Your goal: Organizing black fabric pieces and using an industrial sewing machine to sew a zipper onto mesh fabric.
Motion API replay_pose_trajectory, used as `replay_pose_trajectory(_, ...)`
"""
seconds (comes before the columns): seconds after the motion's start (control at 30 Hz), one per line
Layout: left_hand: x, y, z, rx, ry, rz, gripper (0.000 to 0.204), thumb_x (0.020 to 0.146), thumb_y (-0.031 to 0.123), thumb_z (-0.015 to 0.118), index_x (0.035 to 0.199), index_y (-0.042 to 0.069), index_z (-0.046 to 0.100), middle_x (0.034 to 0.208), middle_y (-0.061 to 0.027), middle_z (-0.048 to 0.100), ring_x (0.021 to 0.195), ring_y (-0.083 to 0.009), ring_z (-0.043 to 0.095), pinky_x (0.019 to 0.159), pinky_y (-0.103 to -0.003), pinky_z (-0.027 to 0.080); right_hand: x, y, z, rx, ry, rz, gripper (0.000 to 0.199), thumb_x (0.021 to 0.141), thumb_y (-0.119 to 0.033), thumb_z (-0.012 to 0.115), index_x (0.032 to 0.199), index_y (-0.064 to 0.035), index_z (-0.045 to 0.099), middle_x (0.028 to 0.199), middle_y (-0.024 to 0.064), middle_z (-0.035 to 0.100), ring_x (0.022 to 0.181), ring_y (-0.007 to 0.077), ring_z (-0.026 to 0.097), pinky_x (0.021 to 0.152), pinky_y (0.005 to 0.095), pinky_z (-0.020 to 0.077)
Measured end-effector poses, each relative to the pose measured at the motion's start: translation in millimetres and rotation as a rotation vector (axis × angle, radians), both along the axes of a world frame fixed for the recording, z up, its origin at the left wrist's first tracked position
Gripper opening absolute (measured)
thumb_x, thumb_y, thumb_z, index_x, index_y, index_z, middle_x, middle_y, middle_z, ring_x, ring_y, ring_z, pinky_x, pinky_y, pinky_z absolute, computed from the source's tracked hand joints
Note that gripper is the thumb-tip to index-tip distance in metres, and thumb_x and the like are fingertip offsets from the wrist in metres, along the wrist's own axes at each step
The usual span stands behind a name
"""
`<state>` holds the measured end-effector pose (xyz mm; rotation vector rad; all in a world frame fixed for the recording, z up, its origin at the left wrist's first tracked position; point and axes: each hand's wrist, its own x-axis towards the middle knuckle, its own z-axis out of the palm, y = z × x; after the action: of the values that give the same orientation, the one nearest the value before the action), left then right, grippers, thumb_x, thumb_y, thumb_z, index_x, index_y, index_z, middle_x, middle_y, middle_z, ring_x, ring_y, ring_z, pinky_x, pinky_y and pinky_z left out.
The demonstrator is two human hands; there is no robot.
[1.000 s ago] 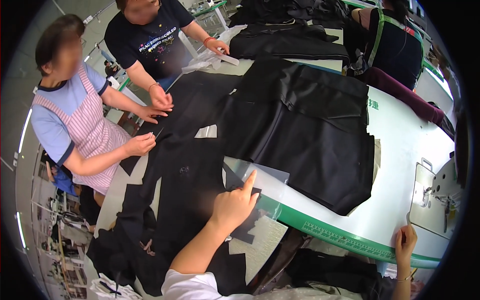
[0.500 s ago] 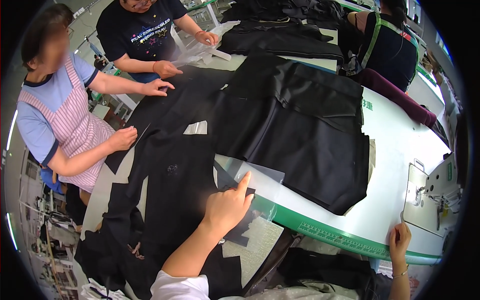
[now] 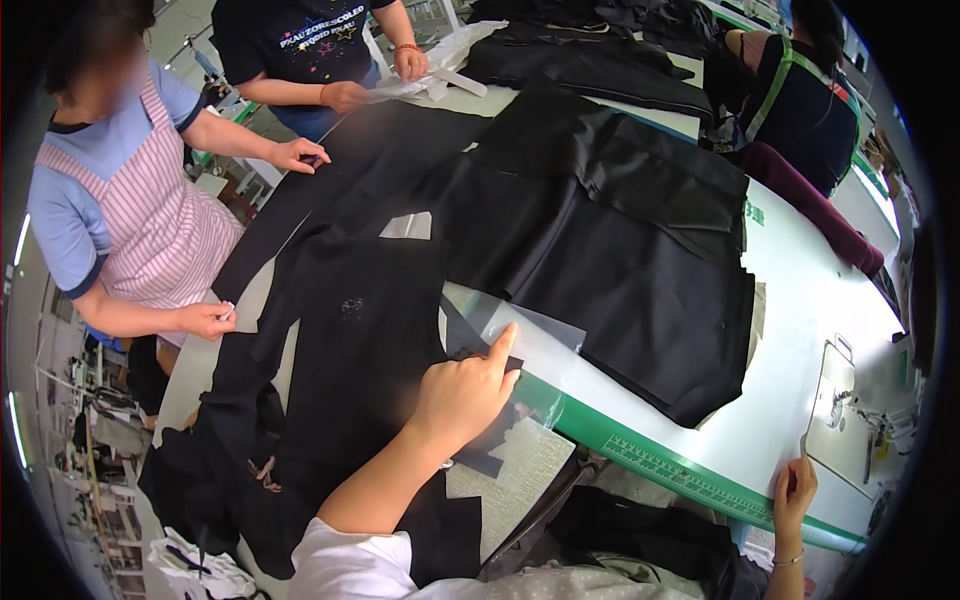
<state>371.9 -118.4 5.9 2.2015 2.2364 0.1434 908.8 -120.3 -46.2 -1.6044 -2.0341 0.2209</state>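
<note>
My left hand (image 3: 465, 395) reaches over the near edge of the table, index finger stretched out and thumb apart, the other fingers curled and partly hidden. Its fingertip lies over a clear plastic sheet (image 3: 560, 338), between two spreads of black fabric. To its left is a black cut piece (image 3: 350, 350); beyond it and to the right lies a larger layered black cloth (image 3: 640, 290). At the table's green, ruler-marked edge (image 3: 660, 462), my right hand (image 3: 795, 490) has its fingers closed near the sewing machine's plate (image 3: 838, 420); what they hold, if anything, cannot be made out.
A co-worker in a striped apron (image 3: 160, 220) stands at the left; another in a dark shirt (image 3: 310, 50) handles thin white material (image 3: 450, 60). Black fabric piles (image 3: 590, 70) lie at the back. A person (image 3: 800, 110) sits at the far right near maroon cloth (image 3: 810, 205).
The apron wearer's nearer hand has moved from the black fabric toward the near left, with something small and white in it. The whole view has shifted slightly; my hands keep nearly the same poses.
</note>
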Motion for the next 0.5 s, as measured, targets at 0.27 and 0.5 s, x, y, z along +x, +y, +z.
replay_pose_trajectory(0.27,1,-2,0,-0.016,-0.038,0.002,0.059,0.092,0.032,0.065,0.145,0.011,0.048,0.064,-0.008,0.067,0.054,-0.0274,0.066,0.051,-0.039,0.053,1,0,-2,0.008,0.018,0.015,0.011,0.085,0.003,0.054,0.079,0.0012,0.045,0.072,0.0136,0.039,0.061,0.0276,0.04,0.054,0.0387,0.0285)
replay_pose_trajectory(0.5,0,-2,-2,0.007,-0.045,-0.009,0.059,0.093,0.031,0.064,0.145,0.008,0.047,0.063,-0.0079,0.066,0.053,-0.0258,0.066,0.049,-0.037,0.053,19,2,-14,0.025,0.016,0.014,0.012,0.085,0.001,0.055,0.078,0.0011,0.045,0.072,0.0138,0.039,0.062,0.0289,0.041,0.056,0.0395,0.0298)
